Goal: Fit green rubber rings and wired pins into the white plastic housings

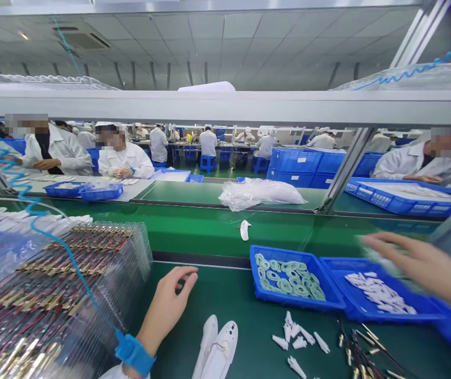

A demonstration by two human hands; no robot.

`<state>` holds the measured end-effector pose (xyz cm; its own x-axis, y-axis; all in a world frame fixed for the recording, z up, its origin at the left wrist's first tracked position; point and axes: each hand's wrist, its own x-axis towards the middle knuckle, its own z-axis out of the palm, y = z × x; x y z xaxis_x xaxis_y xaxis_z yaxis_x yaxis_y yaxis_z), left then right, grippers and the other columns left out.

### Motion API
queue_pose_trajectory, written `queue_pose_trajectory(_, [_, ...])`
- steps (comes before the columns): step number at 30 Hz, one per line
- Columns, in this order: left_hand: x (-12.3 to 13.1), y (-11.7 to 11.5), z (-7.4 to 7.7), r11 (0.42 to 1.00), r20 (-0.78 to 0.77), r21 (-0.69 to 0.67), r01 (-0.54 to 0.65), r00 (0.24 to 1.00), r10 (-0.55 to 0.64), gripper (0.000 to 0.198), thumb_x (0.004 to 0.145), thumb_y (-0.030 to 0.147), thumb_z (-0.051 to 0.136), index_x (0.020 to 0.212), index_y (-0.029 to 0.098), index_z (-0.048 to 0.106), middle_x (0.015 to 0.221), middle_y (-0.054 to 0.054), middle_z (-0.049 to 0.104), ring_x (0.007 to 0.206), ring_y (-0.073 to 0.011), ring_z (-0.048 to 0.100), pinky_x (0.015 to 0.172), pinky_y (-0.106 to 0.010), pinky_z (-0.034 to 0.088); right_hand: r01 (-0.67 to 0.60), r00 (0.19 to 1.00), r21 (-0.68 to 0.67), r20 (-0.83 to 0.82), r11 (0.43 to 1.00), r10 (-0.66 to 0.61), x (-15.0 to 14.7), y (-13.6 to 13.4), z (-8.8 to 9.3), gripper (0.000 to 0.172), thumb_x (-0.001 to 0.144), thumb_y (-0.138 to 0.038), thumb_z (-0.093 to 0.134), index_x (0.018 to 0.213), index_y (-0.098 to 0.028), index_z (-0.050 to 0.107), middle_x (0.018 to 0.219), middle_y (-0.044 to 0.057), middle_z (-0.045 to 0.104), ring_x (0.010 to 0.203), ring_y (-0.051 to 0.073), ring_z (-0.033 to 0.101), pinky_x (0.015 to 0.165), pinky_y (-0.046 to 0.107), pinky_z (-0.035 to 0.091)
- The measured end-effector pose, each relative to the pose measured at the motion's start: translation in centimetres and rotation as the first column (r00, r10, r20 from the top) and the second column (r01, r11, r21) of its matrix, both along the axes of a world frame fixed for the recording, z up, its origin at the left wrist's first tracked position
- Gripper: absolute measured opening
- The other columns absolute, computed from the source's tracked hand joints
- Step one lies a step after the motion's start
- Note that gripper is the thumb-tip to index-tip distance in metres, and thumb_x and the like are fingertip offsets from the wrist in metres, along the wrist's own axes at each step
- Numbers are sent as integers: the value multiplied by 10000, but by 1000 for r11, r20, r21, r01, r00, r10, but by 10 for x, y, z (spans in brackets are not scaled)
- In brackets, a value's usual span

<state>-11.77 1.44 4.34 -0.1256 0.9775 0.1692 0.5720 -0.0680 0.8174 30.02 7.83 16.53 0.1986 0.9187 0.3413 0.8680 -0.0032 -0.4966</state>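
My left hand (169, 302) hovers over the green table with its fingers loosely curled and apart, holding nothing. A blue wrist strap (134, 353) with a coiled blue cord sits on that wrist. A stack of clear trays (51, 284) filled with wired metal parts lies just left of it. My right hand (415, 263) reaches in from the right above a blue bin of small white parts (379, 295). It is smeared by motion, fingers stretched out. Two white plastic shells (217, 350) lie near the front edge.
A blue bin of pale green rings (288, 276) stands mid-table. Loose white pieces (298, 342) and wired pins (360, 350) lie in front. A plastic bag (261, 192) rests on the conveyor. Other people in white coats (125, 158) work at benches beyond.
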Motion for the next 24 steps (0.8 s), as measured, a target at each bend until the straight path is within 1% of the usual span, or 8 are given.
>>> queue_pose_trajectory(2, [-12,9,-16,990,51,61,-131,991,128,407,969,463,449,1134,199,712,1186,-119,745,1064,-280,694,912,-431,551,-310,950,-134,-19,941,311,-80,14,-20,292,1038,-319,522,948,-194,770,846,67,796,683,189,735,656,313,558])
queue_pose_trajectory(5, [-30,10,-39,948,101,121,-294,954,283,476,992,443,369,1199,131,663,1263,-189,711,1164,-308,667,1011,-493,518,-646,754,-244,-51,724,655,-212,19,-71,216,1026,-333,578,982,-190,734,898,26,775,790,175,732,754,325,584])
queue_pose_trajectory(8, [-42,5,-56,912,103,148,-382,923,370,492,999,356,326,1274,79,625,1343,-233,670,1265,-324,625,1094,-534,464,-790,573,-291,-40,539,818,-314,18,-118,195,988,-307,660,1103,-153,689,1116,65,718,993,222,702,884,440,575])
queue_pose_trajectory(10, [-45,2,-64,902,88,158,-402,915,393,486,983,261,323,1336,63,591,1401,-236,635,1315,-316,596,1119,-524,452,-841,480,-305,-39,447,876,-351,19,-139,247,985,-304,664,1185,-159,663,1208,82,683,1049,244,682,902,464,569])
queue_pose_trajectory(15, [-44,2,-69,903,47,161,-398,917,396,523,936,125,355,1424,86,540,1467,-206,591,1388,-294,532,1142,-502,440,-916,328,-285,-124,283,936,-363,34,-154,326,978,-315,670,1268,-173,623,1267,93,649,1049,249,675,882,458,578])
queue_pose_trajectory(18, [-43,1,-64,913,18,157,-376,926,378,509,934,125,392,1416,105,553,1442,-197,613,1365,-289,553,1129,-486,456,-937,306,-240,-217,253,927,-348,47,-151,319,983,-311,665,1268,-173,625,1244,89,663,1035,243,683,879,452,581])
queue_pose_trajectory(20, [-43,-1,-57,926,-9,150,-346,936,351,457,926,142,447,1351,127,615,1396,-187,646,1319,-299,591,1123,-495,458,-936,339,-196,-279,292,898,-332,52,-146,249,990,-305,656,1198,-168,659,1188,77,689,997,225,694,868,435,584])
queue_pose_trajectory(24, [-38,-7,-35,957,-57,140,-254,963,264,317,909,177,537,1161,155,730,1396,-177,640,1335,-339,563,1151,-537,405,-867,480,-70,-381,493,790,-284,43,-127,178,999,-299,639,1095,-156,686,1108,62,713,989,220,696,899,447,564])
